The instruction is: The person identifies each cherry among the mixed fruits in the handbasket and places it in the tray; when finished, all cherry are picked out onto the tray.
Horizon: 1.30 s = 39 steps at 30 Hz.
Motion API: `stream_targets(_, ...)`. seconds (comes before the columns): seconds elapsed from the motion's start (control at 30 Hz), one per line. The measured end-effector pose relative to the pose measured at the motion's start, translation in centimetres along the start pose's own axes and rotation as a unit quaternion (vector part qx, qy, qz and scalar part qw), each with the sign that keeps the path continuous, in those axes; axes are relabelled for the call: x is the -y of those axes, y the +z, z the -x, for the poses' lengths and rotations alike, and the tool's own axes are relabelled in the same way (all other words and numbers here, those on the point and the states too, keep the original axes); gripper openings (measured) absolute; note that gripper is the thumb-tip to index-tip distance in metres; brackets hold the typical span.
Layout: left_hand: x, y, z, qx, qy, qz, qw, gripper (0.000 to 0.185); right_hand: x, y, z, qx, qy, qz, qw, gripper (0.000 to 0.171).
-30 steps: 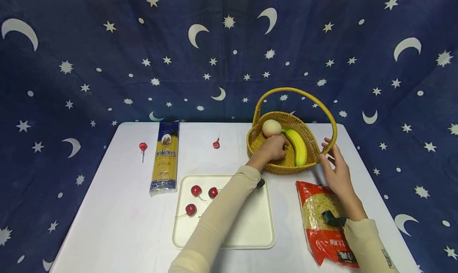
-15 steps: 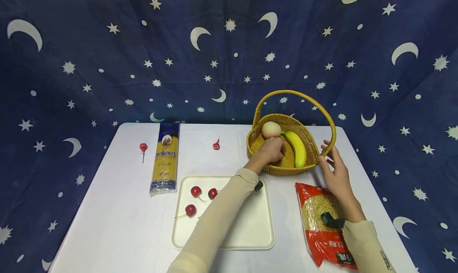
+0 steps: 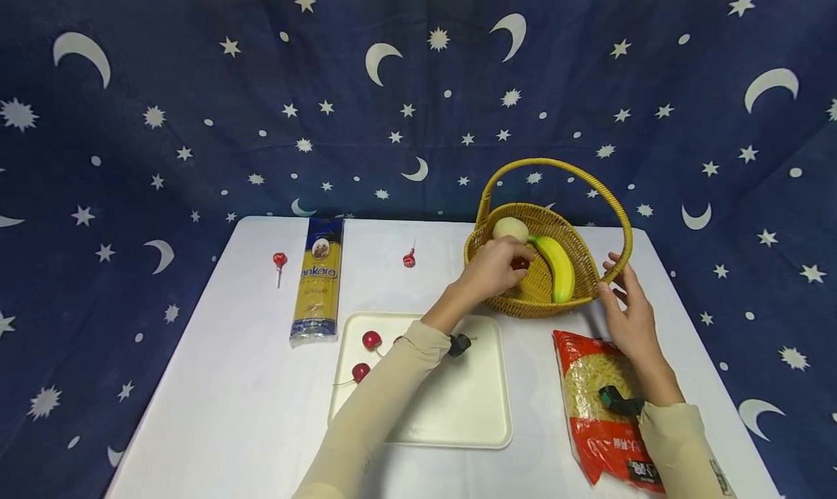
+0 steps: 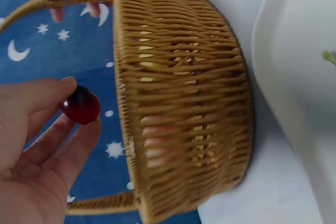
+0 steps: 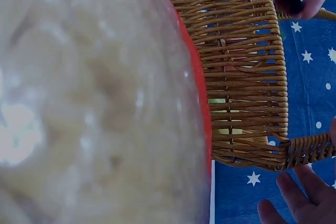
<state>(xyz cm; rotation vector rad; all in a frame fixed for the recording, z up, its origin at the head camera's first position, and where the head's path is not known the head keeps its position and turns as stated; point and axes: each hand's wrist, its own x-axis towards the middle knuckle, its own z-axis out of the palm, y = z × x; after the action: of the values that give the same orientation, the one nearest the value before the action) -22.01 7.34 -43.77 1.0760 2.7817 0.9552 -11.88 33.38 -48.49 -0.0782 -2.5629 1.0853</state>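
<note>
My left hand (image 3: 495,270) pinches a dark red cherry (image 4: 83,106) between thumb and fingertips, level with the rim of the wicker basket (image 4: 184,93). The same cherry shows in the head view beside the fingers, over the basket's interior. Inside the basket lie a pale round peach-like fruit (image 3: 510,229) and a yellow banana (image 3: 557,266). My right hand (image 3: 631,317) holds the base of the basket's arched handle (image 3: 617,212) at its right end, thumb in front and fingers behind. In the right wrist view, those fingers (image 5: 296,195) spread just below the handle.
A cream tray (image 3: 458,412) with cherries (image 3: 371,340) lies in front, partly under my left forearm. The red pasta bag (image 3: 604,404) sits beneath my right wrist. Farther left are a spaghetti packet (image 3: 318,281) and two red lollipops (image 3: 279,259) (image 3: 409,258).
My left hand has risen from inside the basket and drawn back toward its rim, with the cherry now showing in its fingertips. The right hand stays at the handle. The head view has shifted slightly.
</note>
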Motion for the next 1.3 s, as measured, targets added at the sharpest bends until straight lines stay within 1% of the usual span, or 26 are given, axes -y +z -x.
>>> stream_targets(0.07,0.0,-0.7,1.0,-0.014,0.000,0.009,0.9999,0.026,0.1,0.0,0.0,0.001,0.003,0.000,1.000,0.057)
stream_targets(0.17,0.1,-1.8,2.8,-0.035,0.010,0.025,0.9990,0.024,0.2,-0.1,-0.1,0.004,0.007,0.000,1.000,0.057)
stream_targets(0.33,0.4,-3.4,5.7,-0.065,0.014,0.058,0.9961,0.023,0.3,-0.1,-0.2,-0.001,0.004,0.001,1.000,0.057)
stream_targets(0.47,0.6,-4.2,7.7,-0.086,0.015,0.084,0.9926,0.025,0.3,0.0,-0.1,-0.007,0.009,-0.003,1.000,0.056)
stream_targets(0.6,0.6,-4.6,9.8,-0.107,0.016,0.101,0.9891,0.026,0.1,0.0,0.2,-0.008,0.021,-0.003,1.000,0.056)
stream_targets(0.73,0.4,-4.8,12.1,-0.130,0.013,0.104,0.9859,0.025,0.1,0.1,0.3,-0.005,0.032,0.001,0.999,0.057)
stream_targets(0.93,0.4,-4.6,15.0,-0.172,0.016,0.089,0.9809,0.023,0.2,0.1,0.3,0.001,0.039,0.002,0.999,0.057)
stream_targets(1.13,0.4,-3.7,17.2,-0.191,0.006,0.087,0.9777,0.022,0.3,0.3,0.3,-0.003,0.036,0.010,0.999,0.055)
stream_targets(1.3,0.5,-2.4,18.9,-0.211,0.011,0.054,0.9760,0.022,0.4,0.5,0.3,-0.002,0.031,0.006,1.000,0.055)
